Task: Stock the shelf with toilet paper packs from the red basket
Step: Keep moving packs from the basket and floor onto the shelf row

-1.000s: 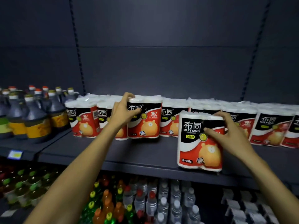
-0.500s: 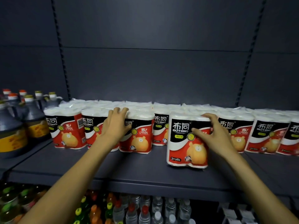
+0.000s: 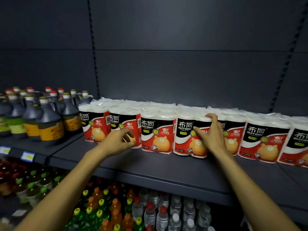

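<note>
Dark grey metal shelf (image 3: 166, 172) spans the view, its back panel rising blank above a long front row of toilet paper packs (image 3: 264, 140) in red, black and white wrappers, more white packs crowding behind them. Left of the row, on a neighbouring shelf board, stand dark sauce jugs (image 3: 48, 120) with yellow and orange labels. Below the shelf, small drink bottles (image 3: 116, 209) with green, orange and red caps fill the lower tier.

Among the front row, the newest pack (image 3: 186, 139) stands upright on the shelf, touching its neighbours on both sides and sitting a little forward of them. The right hand (image 3: 212, 132) grips it, fingers curled over the top right edge and thumb pressed on the front label. The left hand (image 3: 119, 141) hovers just before the second pack (image 3: 123, 125) from the left, fingers loosely curled and holding nothing; whether the fingertips touch the wrapper cannot be told.
</note>
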`<state>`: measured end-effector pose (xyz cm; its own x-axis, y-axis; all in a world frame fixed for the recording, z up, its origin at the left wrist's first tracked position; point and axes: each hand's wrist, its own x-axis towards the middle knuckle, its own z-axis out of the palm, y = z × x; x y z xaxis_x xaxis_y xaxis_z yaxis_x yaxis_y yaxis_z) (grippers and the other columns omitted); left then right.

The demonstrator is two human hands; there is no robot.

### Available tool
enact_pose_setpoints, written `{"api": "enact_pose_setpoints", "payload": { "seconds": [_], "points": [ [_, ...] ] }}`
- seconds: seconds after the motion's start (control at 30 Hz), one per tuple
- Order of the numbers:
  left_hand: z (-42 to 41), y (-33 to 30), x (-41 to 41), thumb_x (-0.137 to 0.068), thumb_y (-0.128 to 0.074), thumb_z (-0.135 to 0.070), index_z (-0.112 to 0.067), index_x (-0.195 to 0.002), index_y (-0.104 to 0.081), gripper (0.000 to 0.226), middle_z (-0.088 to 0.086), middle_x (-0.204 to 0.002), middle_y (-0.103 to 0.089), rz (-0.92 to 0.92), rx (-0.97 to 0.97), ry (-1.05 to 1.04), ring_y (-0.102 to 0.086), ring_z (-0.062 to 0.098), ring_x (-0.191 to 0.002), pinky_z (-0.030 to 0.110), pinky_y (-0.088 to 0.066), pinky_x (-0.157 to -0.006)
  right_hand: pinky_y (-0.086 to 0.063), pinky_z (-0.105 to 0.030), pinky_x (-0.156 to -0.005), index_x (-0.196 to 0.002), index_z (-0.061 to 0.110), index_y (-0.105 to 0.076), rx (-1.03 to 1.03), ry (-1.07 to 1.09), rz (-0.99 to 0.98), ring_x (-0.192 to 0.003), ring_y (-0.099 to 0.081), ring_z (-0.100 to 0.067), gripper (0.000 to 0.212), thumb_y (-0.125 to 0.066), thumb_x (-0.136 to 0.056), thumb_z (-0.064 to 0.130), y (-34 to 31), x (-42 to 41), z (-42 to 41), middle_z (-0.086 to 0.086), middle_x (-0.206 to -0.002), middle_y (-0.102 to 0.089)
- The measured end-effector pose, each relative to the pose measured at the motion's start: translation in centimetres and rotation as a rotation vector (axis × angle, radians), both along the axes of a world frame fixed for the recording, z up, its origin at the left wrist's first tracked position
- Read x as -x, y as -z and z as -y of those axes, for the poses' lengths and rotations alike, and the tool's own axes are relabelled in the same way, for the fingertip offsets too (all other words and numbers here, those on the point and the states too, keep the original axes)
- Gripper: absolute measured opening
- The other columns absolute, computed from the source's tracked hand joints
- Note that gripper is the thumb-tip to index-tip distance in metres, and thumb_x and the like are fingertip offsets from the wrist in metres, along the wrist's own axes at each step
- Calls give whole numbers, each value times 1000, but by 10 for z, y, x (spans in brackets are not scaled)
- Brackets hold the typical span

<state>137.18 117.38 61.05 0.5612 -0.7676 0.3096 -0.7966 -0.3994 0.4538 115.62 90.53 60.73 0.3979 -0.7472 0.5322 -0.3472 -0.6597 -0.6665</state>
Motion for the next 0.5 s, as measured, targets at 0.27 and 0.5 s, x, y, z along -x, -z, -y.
{"api": "enact_pose_setpoints", "payload": {
  "seconds": [0.27,0.5],
  "points": [
    [-31,6,11,-84,-71,-29,-16,-106,-63,27,1,-91,-67,-31,36,-48,-64,16,-84,27,-51,-75,-46,-44,-85,-136,34,-25,-25,3,-165,-109,-55,-39,70,-68,-82,47,-2,8,-6,-17,-142,-36],
    [-88,12,31,-85,-70,-29,-16,-109,-64,28,1,-93,-68,-19,25,-177,-63,13,-82,25,-48,-73,-45,-38,-84,-128,17,-46,248,-9,30,-115,-50,-27,50,-65,-85,34,-6,20,-75,-8,-129,-49]
  ]
}}
